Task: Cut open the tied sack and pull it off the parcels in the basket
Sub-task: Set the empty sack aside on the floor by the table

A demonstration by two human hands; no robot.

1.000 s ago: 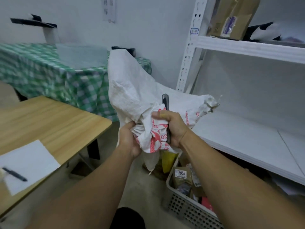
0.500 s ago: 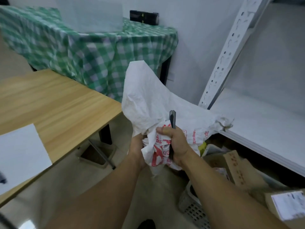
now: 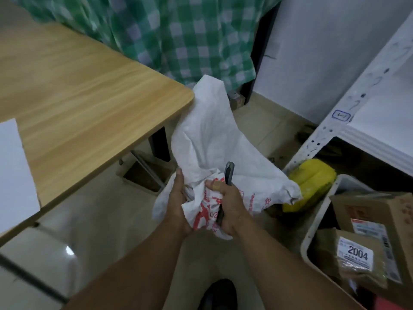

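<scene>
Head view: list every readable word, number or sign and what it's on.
"2004": white label on the brown parcel in the basket.
"02": red print on the white sack, between the left hand and right hand; the other red characters are crumpled, unreadable.
Blue-framed tag on the shelf upright: marks too blurred to read.
Shipping label on the cardboard box: too small to read.

basket (image 3: 312, 222) cut off at the right edge — knife (image 3: 228, 175) half hidden by right hand (image 3: 230, 204).

woven white sack (image 3: 207, 139), matt; wood-grain table (image 3: 89, 90); checked cloth (image 3: 178, 36); glossy floor tiles (image 3: 93, 220)
</scene>
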